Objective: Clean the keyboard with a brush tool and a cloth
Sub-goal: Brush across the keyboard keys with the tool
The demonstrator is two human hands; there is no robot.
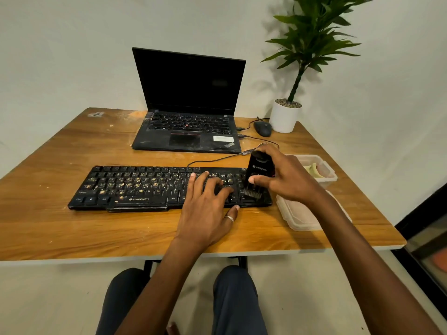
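A black keyboard [135, 187] lies across the wooden table [72, 233], its keys speckled with yellowish crumbs. My left hand [208, 204] rests flat on its right half, fingers spread over the keys. My right hand [285, 177] grips a black brush tool [257, 175] upright, bristles down on the keyboard's right end. A pale cloth [314, 170] sits inside a clear plastic box [326, 176] to the right.
An open black laptop [188, 122] stands behind the keyboard. A dark mouse [263, 128] and a white potted plant [285, 117] sit at the back right. A clear lid [297, 218] lies by the keyboard's right end. The keyboard cable [217, 159] runs toward the laptop.
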